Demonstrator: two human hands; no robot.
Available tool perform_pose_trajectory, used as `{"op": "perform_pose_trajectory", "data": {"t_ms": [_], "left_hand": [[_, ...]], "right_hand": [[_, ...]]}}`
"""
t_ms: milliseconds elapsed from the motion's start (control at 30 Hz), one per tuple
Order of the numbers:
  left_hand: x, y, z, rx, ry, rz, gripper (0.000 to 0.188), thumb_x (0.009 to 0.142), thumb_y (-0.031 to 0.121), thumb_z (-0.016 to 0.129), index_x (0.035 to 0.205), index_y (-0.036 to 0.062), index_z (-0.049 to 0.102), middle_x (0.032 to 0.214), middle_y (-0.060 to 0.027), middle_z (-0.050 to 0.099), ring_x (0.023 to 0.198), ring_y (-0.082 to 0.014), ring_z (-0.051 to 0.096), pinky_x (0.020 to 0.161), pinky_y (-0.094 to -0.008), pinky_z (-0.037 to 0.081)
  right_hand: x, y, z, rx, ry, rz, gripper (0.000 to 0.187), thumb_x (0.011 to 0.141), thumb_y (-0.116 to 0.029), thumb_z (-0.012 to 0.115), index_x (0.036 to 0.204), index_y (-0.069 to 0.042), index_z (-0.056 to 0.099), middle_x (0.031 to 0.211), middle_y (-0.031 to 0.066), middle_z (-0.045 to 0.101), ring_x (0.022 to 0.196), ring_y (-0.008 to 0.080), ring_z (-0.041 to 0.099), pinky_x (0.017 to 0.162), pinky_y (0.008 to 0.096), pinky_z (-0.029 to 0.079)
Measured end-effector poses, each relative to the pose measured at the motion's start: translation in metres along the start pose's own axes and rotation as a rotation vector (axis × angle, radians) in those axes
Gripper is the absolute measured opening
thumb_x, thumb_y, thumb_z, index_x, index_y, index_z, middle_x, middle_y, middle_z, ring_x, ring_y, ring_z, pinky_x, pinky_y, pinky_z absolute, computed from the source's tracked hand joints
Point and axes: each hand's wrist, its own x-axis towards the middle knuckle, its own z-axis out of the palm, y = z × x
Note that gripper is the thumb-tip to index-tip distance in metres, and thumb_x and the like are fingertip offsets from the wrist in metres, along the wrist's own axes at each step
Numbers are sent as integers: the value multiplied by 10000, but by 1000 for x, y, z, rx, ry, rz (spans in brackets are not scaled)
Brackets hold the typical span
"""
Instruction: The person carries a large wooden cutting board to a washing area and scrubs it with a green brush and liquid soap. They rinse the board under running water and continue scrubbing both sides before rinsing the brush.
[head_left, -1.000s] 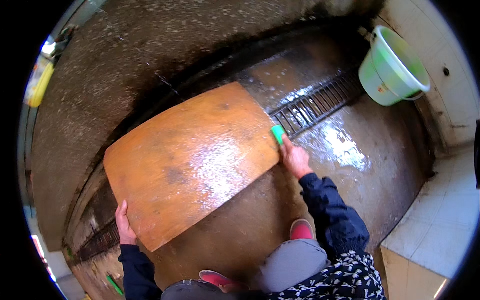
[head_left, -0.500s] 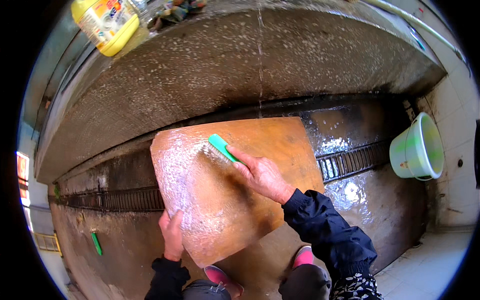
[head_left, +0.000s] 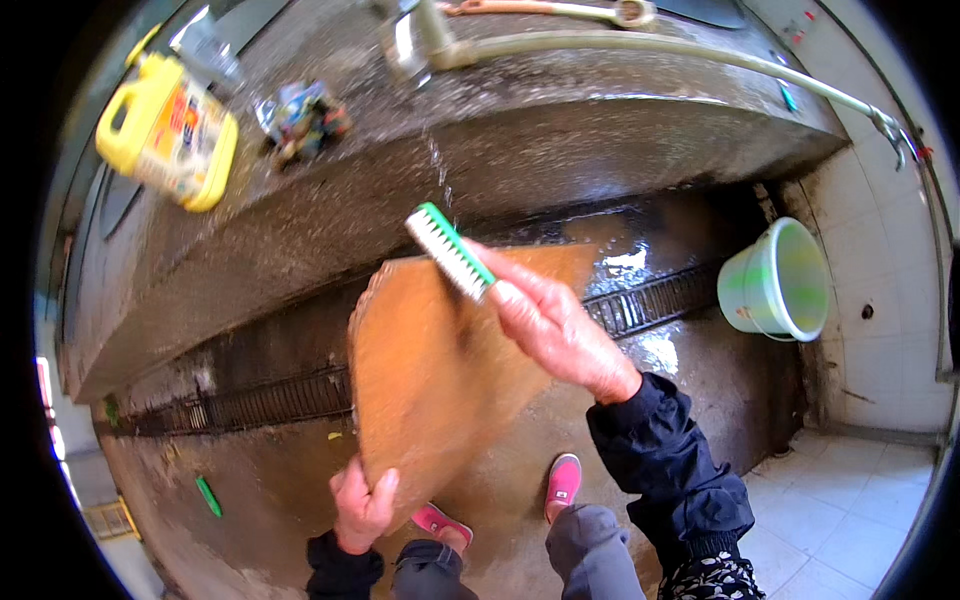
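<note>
My right hand (head_left: 563,322) grips a green scrub brush (head_left: 447,250) by one end, its white bristles turned to the left and clear of the board. A wet brown wooden board (head_left: 430,350) is tilted in front of me, its left edge raised. My left hand (head_left: 364,502) is closed on the board's lower left edge, thumb on the near face. Behind the brush, a thin stream of water (head_left: 438,165) falls from a tap (head_left: 408,50) on the concrete ledge.
A yellow jug (head_left: 170,135) and a crumpled colourful bundle (head_left: 298,120) stand on the wet ledge (head_left: 600,75). A pale green bucket (head_left: 772,280) is at the right wall. A drain grate (head_left: 270,400) crosses the wet floor; a small green object (head_left: 208,496) lies at left.
The brush has come up off the board, and its bristles now face left. The board has tilted more steeply. My view has risen, showing more of the ledge and tap.
</note>
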Motion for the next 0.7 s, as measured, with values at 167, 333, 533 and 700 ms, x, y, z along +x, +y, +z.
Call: {"op": "perform_pose_trajectory", "data": {"t_ms": [167, 333, 533, 700], "left_hand": [[1, 35, -61, 337, -198, 65, 258, 821, 120, 620, 1002, -59, 578, 776, -200, 642, 696, -369, 648, 633, -393, 505], [-6, 54, -76, 374, -305, -58, 273, 825, 136, 628, 1019, -49, 573, 781, -213, 636, 716, -385, 642, 642, -398, 504], [-12, 77, -60, 226, -255, -240, 298, 836, 137, 636, 1064, -45, 580, 824, -152, 669, 731, -272, 655, 674, -350, 502], [-49, 83, -48, 127, -106, -456, 279, 824, 113, 662, 1040, -53, 605, 854, -97, 675, 734, -213, 642, 688, -314, 502]], "right_hand": [[-35, -34, -24, -4, -62, -63, 473, 1004, -278, 424, 1422, -62, 380, 1347, 181, 517, 1223, 334, 520, 980, 357, 423], [-62, -28, -21, -26, -120, 141, 481, 997, -302, 418, 1446, -139, 359, 1298, 158, 553, 965, 375, 627, 823, 391, 496], [-65, -18, -24, 15, -249, 139, 486, 989, -294, 426, 1455, -180, 346, 1064, 165, 652, 708, 389, 619, 683, 424, 497], [-71, 3, -28, -47, -355, 164, 447, 983, -314, 443, 1412, -190, 421, 994, 158, 670, 701, 343, 649, 695, 414, 520]]}}
